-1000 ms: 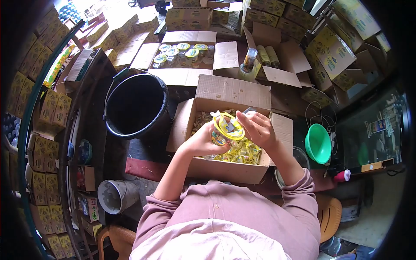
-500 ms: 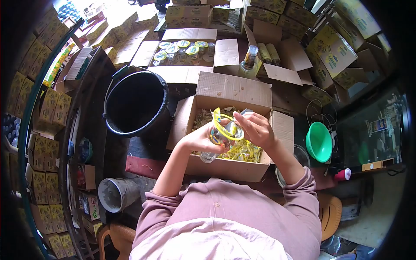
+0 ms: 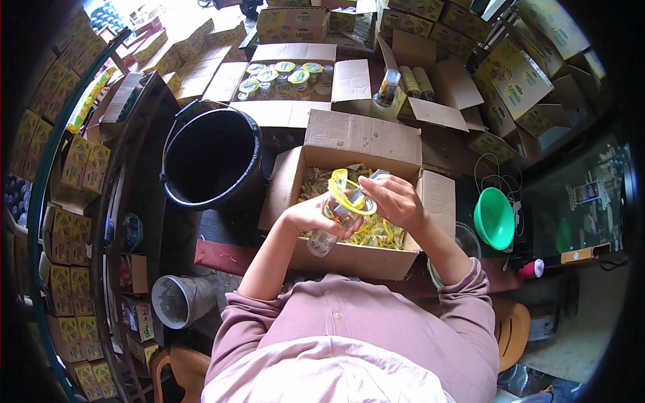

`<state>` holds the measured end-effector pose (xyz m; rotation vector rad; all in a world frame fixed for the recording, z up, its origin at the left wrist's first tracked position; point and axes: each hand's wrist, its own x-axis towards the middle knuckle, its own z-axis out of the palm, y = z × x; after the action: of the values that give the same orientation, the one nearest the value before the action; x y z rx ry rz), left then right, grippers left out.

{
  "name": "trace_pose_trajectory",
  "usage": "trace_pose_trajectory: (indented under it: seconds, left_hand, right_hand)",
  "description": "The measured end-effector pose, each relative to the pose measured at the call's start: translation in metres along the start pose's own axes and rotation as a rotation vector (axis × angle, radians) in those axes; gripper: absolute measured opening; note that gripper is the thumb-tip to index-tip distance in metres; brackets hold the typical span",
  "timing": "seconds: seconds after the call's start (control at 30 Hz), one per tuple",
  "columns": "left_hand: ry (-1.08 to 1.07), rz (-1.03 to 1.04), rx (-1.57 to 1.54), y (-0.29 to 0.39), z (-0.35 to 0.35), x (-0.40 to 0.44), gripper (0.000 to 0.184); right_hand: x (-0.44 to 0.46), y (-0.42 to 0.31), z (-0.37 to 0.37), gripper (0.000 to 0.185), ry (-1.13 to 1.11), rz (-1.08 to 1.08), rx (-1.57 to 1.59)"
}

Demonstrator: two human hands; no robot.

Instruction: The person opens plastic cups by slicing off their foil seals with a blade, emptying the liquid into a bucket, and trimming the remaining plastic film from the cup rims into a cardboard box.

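My left hand (image 3: 310,216) is wrapped round a clear plastic cup (image 3: 322,243), tilted with its base toward me. At the cup's mouth a yellow strip (image 3: 338,180) stands up, joined to the yellow rim or partly loose; I cannot tell which. My right hand (image 3: 398,201) is closed beside the mouth, its fingers pinching a flat grey piece like a blade (image 3: 380,174) that reaches toward the rim. Below both hands is an open cardboard box (image 3: 363,260) with many yellow strips and scraps (image 3: 386,235) inside.
A black bucket (image 3: 176,195) stands to the left. Behind is a box (image 3: 269,115) of several yellow-lidded cups (image 3: 299,77). A green bowl (image 3: 494,218) sits at right. A grey bucket (image 3: 181,302) is at lower left. Yellow cartons (image 3: 64,235) line the left shelf.
The cup has tilted further, so more of its lower body shows below my left hand. My right hand has shifted slightly left along the rim, and the yellow strip looks more curled.
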<state>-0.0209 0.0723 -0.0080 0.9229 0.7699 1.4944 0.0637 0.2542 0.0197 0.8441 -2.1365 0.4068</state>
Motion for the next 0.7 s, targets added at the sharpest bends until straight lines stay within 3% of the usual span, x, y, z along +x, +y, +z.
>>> trace_pose_trajectory:
  seconds: [0.23, 0.43, 0.57, 0.7]
  left_hand:
    - [-0.141, -0.002, -0.123, -0.015, -0.011, 0.001, 0.044]
    - [-0.198, -0.041, -0.559, -0.024, -0.001, 0.000, 0.056]
    - [-0.418, 0.018, -0.753, -0.036, -0.001, 0.008, 0.065]
    - [-0.373, 0.021, -0.758, -0.033, 0.003, 0.008, 0.063]
  right_hand:
    - [0.002, -0.002, 0.000, 0.041, 0.009, -0.012, 0.017]
    - [0.003, -0.002, 0.001, 0.042, 0.031, -0.008, 0.046]
    - [0.007, -0.002, -0.001, 0.039, 0.028, -0.033, 0.012]
    - [0.015, -0.001, -0.005, 0.027, 0.061, -0.070, -0.034]
